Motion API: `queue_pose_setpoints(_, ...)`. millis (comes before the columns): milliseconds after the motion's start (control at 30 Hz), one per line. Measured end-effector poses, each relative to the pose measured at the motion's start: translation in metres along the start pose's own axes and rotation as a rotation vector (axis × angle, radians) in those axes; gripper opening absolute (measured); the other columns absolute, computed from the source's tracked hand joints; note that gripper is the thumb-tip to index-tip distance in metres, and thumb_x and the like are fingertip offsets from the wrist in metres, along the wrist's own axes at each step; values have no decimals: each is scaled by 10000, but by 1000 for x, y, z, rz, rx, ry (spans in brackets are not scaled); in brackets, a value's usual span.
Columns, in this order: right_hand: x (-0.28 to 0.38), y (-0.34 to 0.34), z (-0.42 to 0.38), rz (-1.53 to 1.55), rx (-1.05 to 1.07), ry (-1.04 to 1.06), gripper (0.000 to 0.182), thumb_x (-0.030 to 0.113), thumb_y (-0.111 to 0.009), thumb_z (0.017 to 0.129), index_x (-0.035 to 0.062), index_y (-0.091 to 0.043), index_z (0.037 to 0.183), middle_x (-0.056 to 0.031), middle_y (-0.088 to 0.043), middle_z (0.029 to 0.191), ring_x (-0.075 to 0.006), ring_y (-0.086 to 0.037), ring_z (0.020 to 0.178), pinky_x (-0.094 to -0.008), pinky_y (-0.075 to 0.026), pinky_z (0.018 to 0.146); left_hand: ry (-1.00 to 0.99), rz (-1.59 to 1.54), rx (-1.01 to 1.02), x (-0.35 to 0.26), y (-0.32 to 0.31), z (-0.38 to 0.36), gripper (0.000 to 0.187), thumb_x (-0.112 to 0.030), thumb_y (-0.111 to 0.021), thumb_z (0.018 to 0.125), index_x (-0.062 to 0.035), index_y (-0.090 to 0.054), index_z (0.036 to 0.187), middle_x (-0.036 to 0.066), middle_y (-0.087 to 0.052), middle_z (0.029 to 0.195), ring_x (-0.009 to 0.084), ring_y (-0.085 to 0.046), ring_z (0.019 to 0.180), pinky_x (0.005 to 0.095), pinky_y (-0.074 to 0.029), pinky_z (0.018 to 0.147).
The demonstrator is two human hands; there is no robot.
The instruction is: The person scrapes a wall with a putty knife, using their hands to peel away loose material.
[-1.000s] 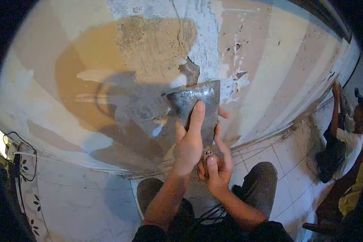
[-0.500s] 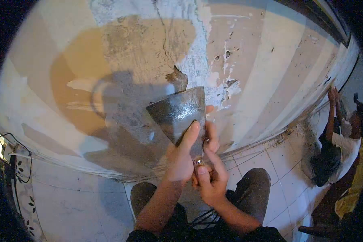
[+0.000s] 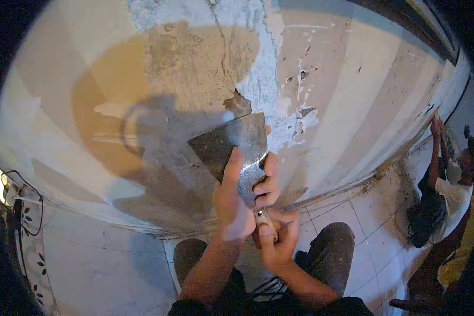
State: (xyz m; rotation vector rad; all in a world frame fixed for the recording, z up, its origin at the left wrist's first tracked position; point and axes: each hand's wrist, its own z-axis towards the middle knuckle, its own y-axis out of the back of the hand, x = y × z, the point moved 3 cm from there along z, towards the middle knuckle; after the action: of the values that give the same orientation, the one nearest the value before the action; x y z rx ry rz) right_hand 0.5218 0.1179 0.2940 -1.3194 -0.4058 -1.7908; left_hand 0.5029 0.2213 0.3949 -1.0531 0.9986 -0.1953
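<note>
A wide metal scraper [image 3: 234, 137] is held up in front of the wall, its blade flaring toward the top and its short light-coloured handle toward me. Around the lower blade is my left hand [image 3: 230, 205], closed, with the thumb on the near face and the fingertips curled at the right edge. My right hand [image 3: 280, 245] grips the handle, thumb along its near side. Just above the blade's upper edge, a chipped hole [image 3: 239, 103] shows in the wall [image 3: 189, 68], where bare plaster and a long crack lie under peeled paint.
My knees [image 3: 332, 247] are bent on either side, over white floor tiles [image 3: 105, 268]. At the right a person [image 3: 447, 200] reaches both hands to the wall's base. Black cables [image 3: 37, 221] run along the left edge. Crumbled debris [image 3: 389, 179] lies along the wall's foot.
My left thumb has slid left across the blade, and its fingertips now curl at the right edge. The blade has tilted slightly and reflects less light.
</note>
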Motion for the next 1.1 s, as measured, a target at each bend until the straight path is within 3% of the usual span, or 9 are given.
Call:
queue_pose_setpoints(100,8,1,5,61,-14,10,291,132,-541,939,19,-348,1125,-109,-556,859,-105,-515,636,-259,-421,525,-25,6,18,2,-1,0,527,-460,-404,976,-95,-364,1353,10,-435,785,51,-329,545,187,-257,408)
queue_pose_setpoints(167,8,4,8,-116,-7,127,300,133,-562,927,-3,-371,1116,-130,-572,951,-134,-570,796,-283,-480,672,-94,-56,-25,4,2,-2,466,-454,-455,953,-48,-499,1178,19,-488,793,53,-351,556,201,-263,422)
queue_pose_setpoints(267,10,4,7,-103,-12,115,294,105,-609,904,-10,-427,1104,-146,-590,1035,-168,-595,947,-295,-499,783,-96,39,-40,-1,-2,-4,422,-458,-444,958,-47,-518,1015,25,-499,789,55,-356,553,195,-242,397)
queue_pose_setpoints(400,24,0,13,64,-26,62,292,99,-613,901,-8,-427,1099,-152,-591,1034,-166,-599,940,-295,-500,776,-96,108,-136,-5,-14,-3,424,-483,-425,962,-68,-493,1016,-15,-426,746,38,-310,516,177,-212,368)
queue_pose_setpoints(467,21,1,10,126,-58,-30,319,168,-584,922,-3,-387,1105,-148,-564,1034,-169,-570,937,-324,-474,820,-46,200,-218,-1,-12,-3,427,-502,-442,950,-82,-478,882,-20,-415,699,37,-306,508,181,-215,362)
queue_pose_setpoints(567,14,1,9,77,-68,34,320,173,-585,923,1,-385,1104,-142,-558,1034,-167,-565,945,-329,-472,822,-19,220,-179,4,-5,0,439,-507,-459,941,-76,-489,862,-20,-425,682,36,-313,510,181,-211,361)
queue_pose_setpoints(667,24,4,14,-17,-83,51,307,164,-578,925,6,-387,1105,-127,-554,1020,-165,-562,933,-320,-467,823,-63,129,-230,-2,-19,-1,347,-396,-508,957,-49,-498,940,51,-542,818,69,-382,542,177,-238,384)
queue_pose_setpoints(933,25,4,17,-14,-121,111,294,96,-615,894,-23,-439,1096,-143,-583,1045,-159,-590,930,-291,-500,786,-74,143,-214,1,-19,-3,361,-403,-537,944,-42,-525,958,37,-563,793,45,-385,536,172,-236,387)
queue_pose_setpoints(1100,38,4,26,29,-101,3,298,142,-575,923,11,-385,1112,-115,-542,1014,-159,-551,880,-305,-467,777,-118,214,-259,-4,-28,6,358,-400,-541,943,-42,-545,958,35,-581,784,48,-392,534,176,-236,387)
